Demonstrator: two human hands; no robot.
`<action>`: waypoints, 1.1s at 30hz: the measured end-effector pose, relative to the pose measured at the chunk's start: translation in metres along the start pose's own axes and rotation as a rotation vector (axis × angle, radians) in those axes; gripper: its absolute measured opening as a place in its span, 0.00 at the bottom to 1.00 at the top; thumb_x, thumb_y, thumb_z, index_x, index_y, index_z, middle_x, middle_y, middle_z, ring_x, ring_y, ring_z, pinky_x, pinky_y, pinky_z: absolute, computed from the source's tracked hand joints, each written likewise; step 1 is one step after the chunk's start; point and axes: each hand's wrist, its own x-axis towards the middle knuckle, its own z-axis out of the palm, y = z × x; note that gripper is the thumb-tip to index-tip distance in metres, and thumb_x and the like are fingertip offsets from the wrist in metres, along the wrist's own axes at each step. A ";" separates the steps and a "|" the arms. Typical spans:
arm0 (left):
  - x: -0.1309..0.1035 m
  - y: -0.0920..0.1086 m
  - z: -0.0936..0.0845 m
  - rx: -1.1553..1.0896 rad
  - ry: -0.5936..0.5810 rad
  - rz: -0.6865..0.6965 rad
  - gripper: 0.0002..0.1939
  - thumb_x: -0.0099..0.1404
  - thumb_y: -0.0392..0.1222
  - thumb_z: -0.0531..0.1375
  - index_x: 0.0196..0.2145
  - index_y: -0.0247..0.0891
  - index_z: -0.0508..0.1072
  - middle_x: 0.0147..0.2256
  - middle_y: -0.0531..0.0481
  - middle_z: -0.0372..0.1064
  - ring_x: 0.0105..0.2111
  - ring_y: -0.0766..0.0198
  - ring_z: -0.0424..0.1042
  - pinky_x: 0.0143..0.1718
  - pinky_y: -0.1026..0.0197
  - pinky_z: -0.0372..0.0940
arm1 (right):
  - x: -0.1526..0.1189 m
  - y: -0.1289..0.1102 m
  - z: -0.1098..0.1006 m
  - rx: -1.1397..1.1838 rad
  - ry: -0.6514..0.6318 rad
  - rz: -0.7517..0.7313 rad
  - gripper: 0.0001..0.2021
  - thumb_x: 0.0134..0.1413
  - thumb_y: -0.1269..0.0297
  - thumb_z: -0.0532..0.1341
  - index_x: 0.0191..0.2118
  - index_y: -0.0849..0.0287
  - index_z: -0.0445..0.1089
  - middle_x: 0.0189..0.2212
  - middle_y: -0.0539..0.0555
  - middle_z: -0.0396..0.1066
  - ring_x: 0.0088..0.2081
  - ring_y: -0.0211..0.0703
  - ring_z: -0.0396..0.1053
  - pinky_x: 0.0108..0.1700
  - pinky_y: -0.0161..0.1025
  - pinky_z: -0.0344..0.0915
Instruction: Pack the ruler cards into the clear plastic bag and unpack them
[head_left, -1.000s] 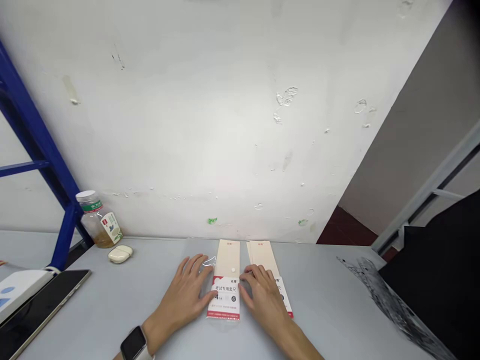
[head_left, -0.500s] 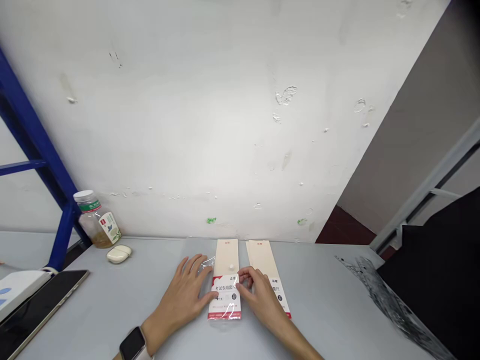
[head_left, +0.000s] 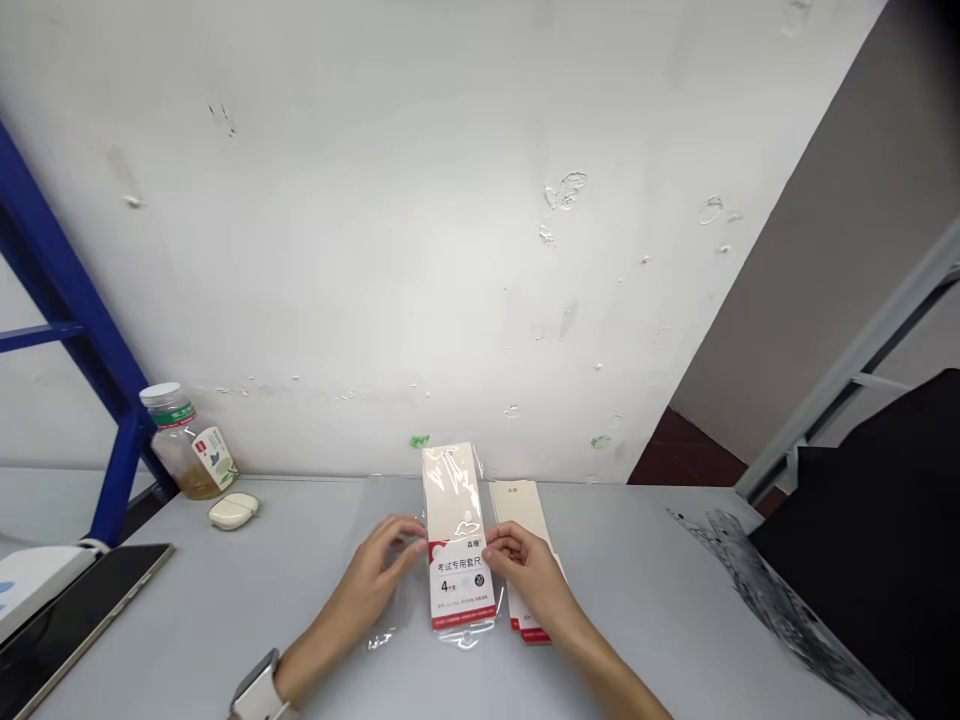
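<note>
Conceivably, the glossy packet [head_left: 457,535] could slip askew, as the right hand [head_left: 534,575] pinches just one edge; whether the left hand [head_left: 377,575] grips, I cannot tell.

At twelve o'clock of the grey desk [head_left: 637,590] I saw a scuffed white wall [head_left: 390,250]. Toward ten, a lidded jar [head_left: 180,450] stood beside a blue metal frame [head_left: 112,365], with a cream case [head_left: 233,511] near the jar. Around nine, a dark-screened phone [head_left: 82,628] lay beside a white device [head_left: 37,580]. At three, black fabric [head_left: 885,540] bordered a dark-streaked sheet [head_left: 780,600].
</note>
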 end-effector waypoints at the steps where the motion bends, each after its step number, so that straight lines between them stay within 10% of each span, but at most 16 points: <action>1: 0.001 0.002 0.000 -0.153 -0.025 -0.061 0.15 0.68 0.54 0.54 0.40 0.42 0.71 0.42 0.46 0.74 0.45 0.54 0.72 0.47 0.50 0.67 | -0.001 -0.001 0.001 -0.011 -0.025 -0.008 0.14 0.46 0.52 0.67 0.32 0.57 0.71 0.28 0.51 0.71 0.33 0.44 0.68 0.38 0.40 0.64; 9: 0.004 0.000 0.004 -0.590 -0.112 -0.197 0.19 0.57 0.55 0.66 0.37 0.41 0.65 0.33 0.52 0.72 0.33 0.58 0.74 0.36 0.56 0.68 | -0.002 0.002 0.000 -0.168 -0.031 -0.100 0.11 0.51 0.54 0.64 0.31 0.56 0.72 0.33 0.50 0.69 0.30 0.38 0.61 0.35 0.38 0.61; 23: 0.006 0.001 0.002 -0.582 -0.132 -0.228 0.22 0.52 0.56 0.68 0.36 0.40 0.65 0.29 0.54 0.71 0.25 0.65 0.69 0.28 0.61 0.63 | -0.005 0.004 0.004 -0.083 -0.049 -0.116 0.17 0.55 0.52 0.61 0.46 0.56 0.66 0.29 0.50 0.71 0.30 0.41 0.66 0.35 0.39 0.62; 33: 0.003 0.000 -0.012 -0.504 -0.100 -0.145 0.34 0.59 0.51 0.64 0.60 0.50 0.56 0.46 0.49 0.69 0.26 0.67 0.69 0.33 0.58 0.66 | -0.005 0.002 -0.001 -0.019 -0.039 -0.112 0.22 0.54 0.55 0.62 0.54 0.54 0.63 0.28 0.47 0.65 0.29 0.40 0.64 0.36 0.40 0.64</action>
